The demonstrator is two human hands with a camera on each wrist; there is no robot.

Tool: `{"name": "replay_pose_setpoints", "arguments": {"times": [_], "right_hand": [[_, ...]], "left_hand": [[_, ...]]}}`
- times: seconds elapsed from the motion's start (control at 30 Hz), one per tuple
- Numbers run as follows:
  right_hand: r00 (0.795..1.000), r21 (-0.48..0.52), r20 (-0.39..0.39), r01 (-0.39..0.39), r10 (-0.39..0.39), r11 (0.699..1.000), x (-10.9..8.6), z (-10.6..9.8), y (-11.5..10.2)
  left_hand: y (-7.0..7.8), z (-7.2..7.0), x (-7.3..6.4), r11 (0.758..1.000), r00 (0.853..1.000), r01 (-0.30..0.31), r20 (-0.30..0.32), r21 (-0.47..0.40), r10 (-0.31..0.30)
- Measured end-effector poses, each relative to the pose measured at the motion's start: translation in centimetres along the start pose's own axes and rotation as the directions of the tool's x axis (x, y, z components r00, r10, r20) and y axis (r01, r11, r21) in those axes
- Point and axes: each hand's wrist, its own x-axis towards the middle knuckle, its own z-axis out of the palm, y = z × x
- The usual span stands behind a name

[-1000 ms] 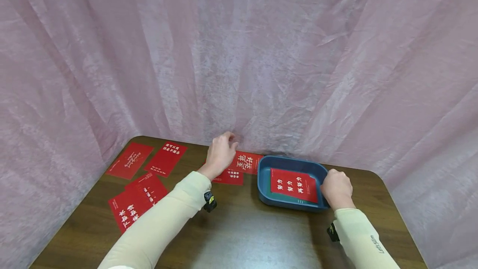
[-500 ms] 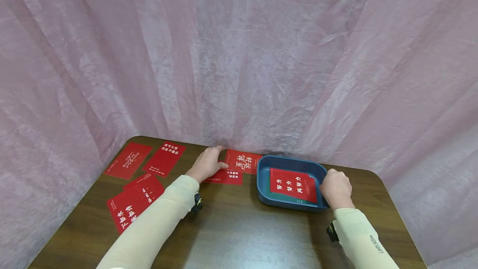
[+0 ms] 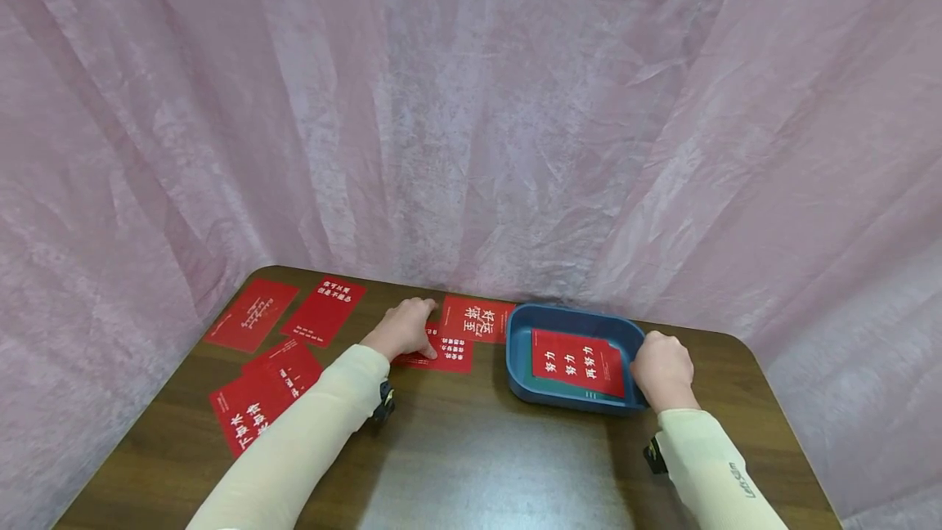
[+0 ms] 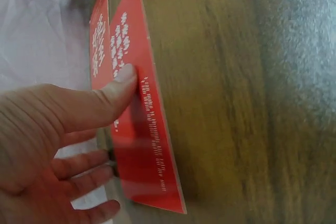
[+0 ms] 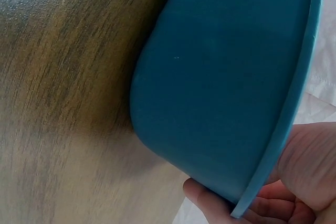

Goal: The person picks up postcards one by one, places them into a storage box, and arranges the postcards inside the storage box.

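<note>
Near twelve o'clock on the counter (image 3: 471, 456), the left hand (image 3: 403, 329), fingers loosely extended, touches a red card (image 3: 454, 357), perhaps to control it; toward two, the right hand (image 3: 663, 368) grips the blue tray (image 3: 570, 402), probably steadying it.

A pink, velvety curtain (image 3: 471, 105) is hanging in vertical folds behind the counter (image 3: 456, 399) and is running down along its left and right sides. The counter is showing brown wood grain and rounded far corners, and a pale sheen (image 3: 508, 473) is glinting across its near middle.
</note>
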Motion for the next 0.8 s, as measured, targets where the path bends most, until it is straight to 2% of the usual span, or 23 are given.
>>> {"name": "replay_pose_setpoints", "arguments": {"times": [0.2,0.43,0.67,0.8], "right_hand": [[1.000,0.006,0.009,0.009,-0.009,1.000,-0.3,0.2,0.1],[0.999,0.006,-0.032,0.029,-0.029,1.000,-0.2,0.2,0.2],[1.000,0.010,-0.023,0.016,-0.016,1.000,0.1,0.2,0.2],[1.000,0.009,-0.017,0.014,-0.014,1.000,0.2,0.1,0.1]], "left_hand": [[-0.4,-0.2,-0.6,0.997,0.995,0.063,0.074,0.048,-0.066],[-0.8,-0.4,-0.6,0.991,0.976,0.131,0.177,0.007,-0.130],[-1.0,-0.8,-0.8,0.986,0.962,0.151,0.218,0.063,-0.162],[-1.1,-1.2,-1.0,0.988,0.963,0.154,0.225,0.004,-0.151]]}}
